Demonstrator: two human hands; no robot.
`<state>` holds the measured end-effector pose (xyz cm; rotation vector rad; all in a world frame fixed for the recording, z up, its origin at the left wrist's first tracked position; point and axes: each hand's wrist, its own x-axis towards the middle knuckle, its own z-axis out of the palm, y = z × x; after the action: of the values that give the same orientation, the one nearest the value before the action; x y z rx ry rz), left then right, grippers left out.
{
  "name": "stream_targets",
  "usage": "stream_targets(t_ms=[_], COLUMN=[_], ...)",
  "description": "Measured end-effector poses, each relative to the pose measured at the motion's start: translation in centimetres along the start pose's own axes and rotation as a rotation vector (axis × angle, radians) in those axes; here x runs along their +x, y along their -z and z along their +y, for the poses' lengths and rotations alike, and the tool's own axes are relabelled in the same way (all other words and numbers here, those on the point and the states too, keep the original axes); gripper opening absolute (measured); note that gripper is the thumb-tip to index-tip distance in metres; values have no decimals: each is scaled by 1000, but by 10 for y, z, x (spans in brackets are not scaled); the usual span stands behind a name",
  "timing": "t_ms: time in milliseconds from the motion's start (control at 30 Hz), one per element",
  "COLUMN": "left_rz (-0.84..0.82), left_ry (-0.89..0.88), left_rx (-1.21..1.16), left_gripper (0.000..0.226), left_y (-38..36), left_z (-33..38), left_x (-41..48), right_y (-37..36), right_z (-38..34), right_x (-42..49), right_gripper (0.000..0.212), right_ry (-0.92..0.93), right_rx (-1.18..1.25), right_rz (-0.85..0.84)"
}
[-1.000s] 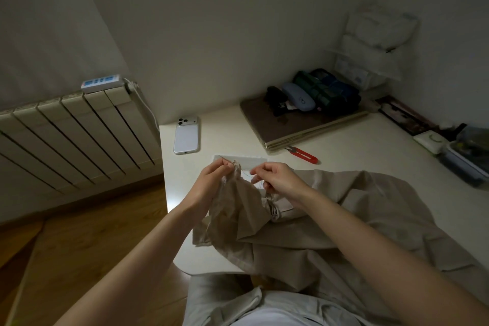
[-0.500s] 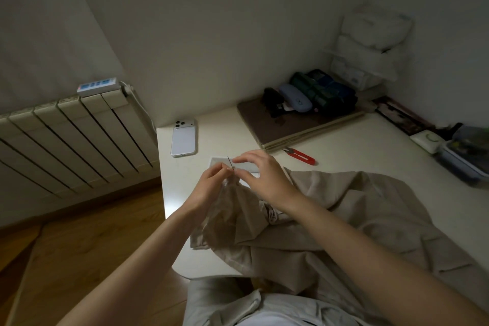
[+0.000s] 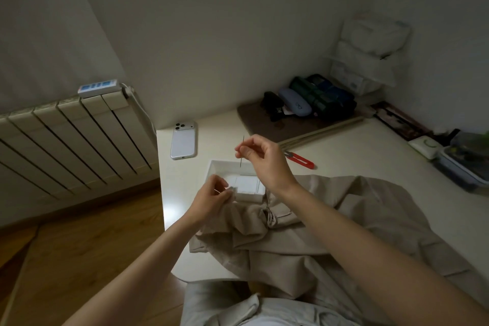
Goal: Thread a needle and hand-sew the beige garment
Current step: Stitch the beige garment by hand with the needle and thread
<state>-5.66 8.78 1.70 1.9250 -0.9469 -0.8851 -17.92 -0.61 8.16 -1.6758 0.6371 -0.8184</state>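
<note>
Needle [image 3: 240,161], thin dark metal, stands nearly upright above a shallow white box [image 3: 225,167]. The right hand [image 3: 264,161] pinches it near its middle between thumb and forefinger, and both ends stick out past those fingers [image 3: 250,143]. The left hand [image 3: 209,198] sits lower and nearer, its fingers [image 3: 225,189] pinching a bunched edge of the crumpled beige garment [image 3: 330,219]. The garment spreads over the cream tabletop [image 3: 357,156] and down toward the lap. Any thread is too fine to make out.
</note>
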Motion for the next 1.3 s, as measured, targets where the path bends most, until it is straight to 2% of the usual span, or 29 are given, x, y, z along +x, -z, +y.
stream_targets(t_ms=[67, 133, 233, 300, 533, 833, 967, 1100, 1200, 1300], left_rz=[38, -29, -247, -292, -169, -186, -111, 22, -5, 10], left_ry=[-44, -113, -159, -206, -287, -393, -376, -275, -181, -136], left_rx=[35, -10, -126, -183, -332, -451, -338, -145, -65, -51], left_gripper=[32, 39, 29, 21, 26, 27, 26, 24, 25, 25], left_y=[4, 8, 11, 12, 20, 32, 34, 41, 48, 49], left_z=[1, 11, 34, 45, 62, 67, 62, 38, 13, -3], left_x=[2, 4, 0, -7, -26, -34, -32, -18, -8, -6], right_y=[2, 4, 8, 13, 34, 29, 20, 11, 7, 4], right_z=[-2, -2, 1, 8, 52, 81, 80, 76, 78, 80], right_x=[4, 8, 15, 20, 30, 21, 19, 8, -4, -13], right_gripper=[10, 10, 11, 12, 14, 15, 19, 21, 29, 33], right_ry=[-7, -17, -54, -106, -381, -544, -522, -460, -445, -391], right_rx=[36, 49, 31, 34, -68, -92, -223, -338, -335, -351], right_rz=[13, 32, 26, 34, 205, 270, 148, -159, -389, -549])
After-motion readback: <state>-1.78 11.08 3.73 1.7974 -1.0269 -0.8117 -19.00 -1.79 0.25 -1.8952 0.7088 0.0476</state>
